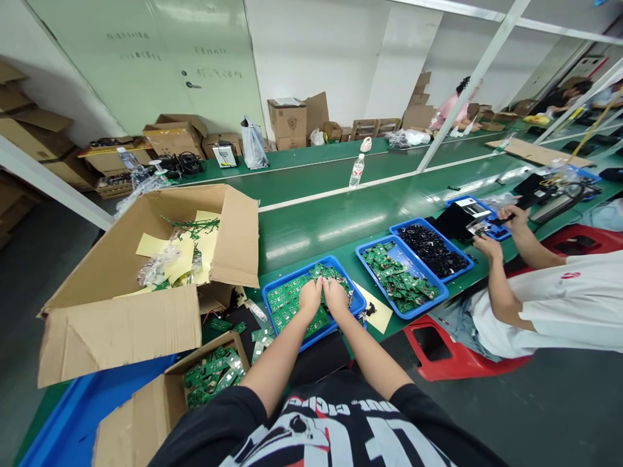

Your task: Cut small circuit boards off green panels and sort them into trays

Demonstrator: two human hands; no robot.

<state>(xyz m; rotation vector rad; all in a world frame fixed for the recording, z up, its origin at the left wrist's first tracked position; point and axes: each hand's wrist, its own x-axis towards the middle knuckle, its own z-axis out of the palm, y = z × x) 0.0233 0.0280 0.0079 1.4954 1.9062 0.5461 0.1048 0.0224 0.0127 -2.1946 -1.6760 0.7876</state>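
Note:
My left hand (310, 298) and my right hand (335, 296) are side by side above a blue tray (359, 305), their fingertips close together. Green circuit boards (285, 300) lie in that tray, in rows on the left and more loosely at the back right. The fingers of both hands are bent at the far side, and whatever they may hold is too small to make out.
A large open cardboard box (121, 324) stands at the left, with a smaller box of boards (214, 376) before it. Right are blue trays of boards (399, 275) and black parts (431, 250). A co-worker (549, 298) sits at the right. A bottle (357, 170) stands behind.

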